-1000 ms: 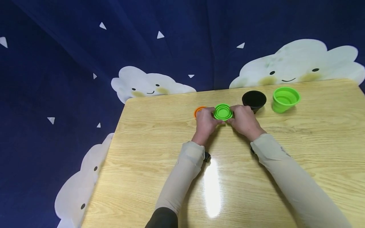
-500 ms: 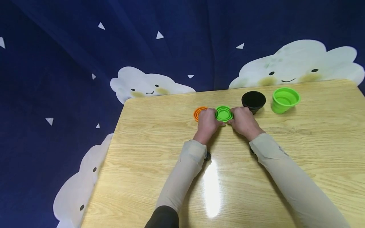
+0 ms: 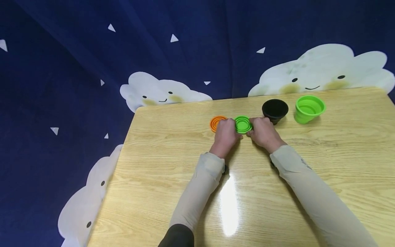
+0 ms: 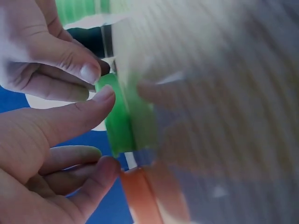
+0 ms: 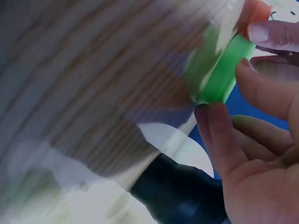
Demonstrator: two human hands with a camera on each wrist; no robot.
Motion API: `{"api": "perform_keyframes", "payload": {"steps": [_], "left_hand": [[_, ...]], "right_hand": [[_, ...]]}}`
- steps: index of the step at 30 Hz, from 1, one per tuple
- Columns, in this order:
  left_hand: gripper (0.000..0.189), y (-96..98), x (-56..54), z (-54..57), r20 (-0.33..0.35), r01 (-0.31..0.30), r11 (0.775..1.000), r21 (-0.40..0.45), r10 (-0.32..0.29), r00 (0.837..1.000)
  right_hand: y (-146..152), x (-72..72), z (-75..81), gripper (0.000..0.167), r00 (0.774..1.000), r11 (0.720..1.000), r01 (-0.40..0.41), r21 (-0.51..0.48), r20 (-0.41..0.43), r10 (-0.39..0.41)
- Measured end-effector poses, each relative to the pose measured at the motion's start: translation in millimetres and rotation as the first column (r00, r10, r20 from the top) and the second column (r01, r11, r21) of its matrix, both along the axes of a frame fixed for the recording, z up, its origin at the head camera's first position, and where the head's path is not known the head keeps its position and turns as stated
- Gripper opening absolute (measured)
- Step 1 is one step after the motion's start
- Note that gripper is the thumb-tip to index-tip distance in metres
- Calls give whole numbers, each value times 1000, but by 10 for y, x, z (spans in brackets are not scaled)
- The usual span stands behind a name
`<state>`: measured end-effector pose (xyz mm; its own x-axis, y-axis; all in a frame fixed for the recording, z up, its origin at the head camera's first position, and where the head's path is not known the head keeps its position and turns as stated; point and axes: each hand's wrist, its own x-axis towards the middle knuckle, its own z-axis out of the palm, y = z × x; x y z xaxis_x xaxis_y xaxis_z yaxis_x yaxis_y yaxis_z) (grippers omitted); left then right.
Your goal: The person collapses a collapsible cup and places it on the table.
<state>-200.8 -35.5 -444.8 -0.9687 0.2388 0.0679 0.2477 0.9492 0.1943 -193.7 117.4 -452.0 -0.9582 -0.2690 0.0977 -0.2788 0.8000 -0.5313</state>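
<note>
A bright green collapsible cup (image 3: 242,125), folded flat into rings, sits low at the wooden tabletop between the two hands. My left hand (image 3: 226,135) holds its left side, thumb on the near wall and a fingertip at the edge in the left wrist view. From the right, my right hand (image 3: 264,133) grips the opposite side; the right wrist view shows its thumb on the green wall (image 5: 224,70) and fingers at the end. Just left of my left hand lies a flattened orange collapsible cup (image 3: 214,124), partly covered by that hand.
Behind my right hand stands a black cup (image 3: 274,108), extended upright. To its right is a taller green collapsible cup (image 3: 308,111), also extended. A dark blue curtain (image 3: 185,61) with clouds hangs along the table's back edge.
The flattened green cup has shifted slightly right and toward me, with both hands still on it. My left hand has moved right, uncovering more of the orange cup.
</note>
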Motion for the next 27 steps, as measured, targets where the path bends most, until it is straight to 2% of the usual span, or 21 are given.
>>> {"api": "perform_keyframes", "payload": {"steps": [5, 9, 12, 15, 17, 20, 23, 25, 27], "left_hand": [[43, -2, 59, 98, -10, -5, 995, 101, 6, 1000], [49, 10, 110, 213, 5, 1, 967, 255, -2, 1000], [59, 30, 149, 303, 38, -6, 911, 412, -11, 999], [62, 56, 182, 374, 60, -10, 832, 554, -28, 998], [61, 84, 201, 403, 69, -12, 780, 626, -39, 997], [60, 145, 213, 415, 73, -10, 713, 701, -58, 996], [61, 232, 205, 403, 85, -16, 670, 743, -71, 994], [61, 298, 186, 383, 91, -19, 658, 753, -76, 993], [62, 367, 159, 355, 87, -17, 659, 752, -74, 993]], "right_hand": [[40, 100, 53, 25, 999, 999, -10, -32, -47, 8], [103, 233, 160, 40, 995, 997, 0, -74, -98, -7], [172, 348, 246, 43, 987, 992, 16, -128, -156, -36], [259, 449, 315, 37, 969, 979, 39, -201, -230, -86], [326, 498, 344, 34, 955, 966, 64, -251, -267, -132], [436, 544, 364, 32, 932, 945, 113, -306, -297, -207], [543, 560, 365, 33, 917, 919, 164, -358, -288, -276], [604, 560, 369, 34, 909, 903, 192, -384, -277, -311], [659, 549, 369, 35, 905, 896, 213, -391, -268, -332]]}}
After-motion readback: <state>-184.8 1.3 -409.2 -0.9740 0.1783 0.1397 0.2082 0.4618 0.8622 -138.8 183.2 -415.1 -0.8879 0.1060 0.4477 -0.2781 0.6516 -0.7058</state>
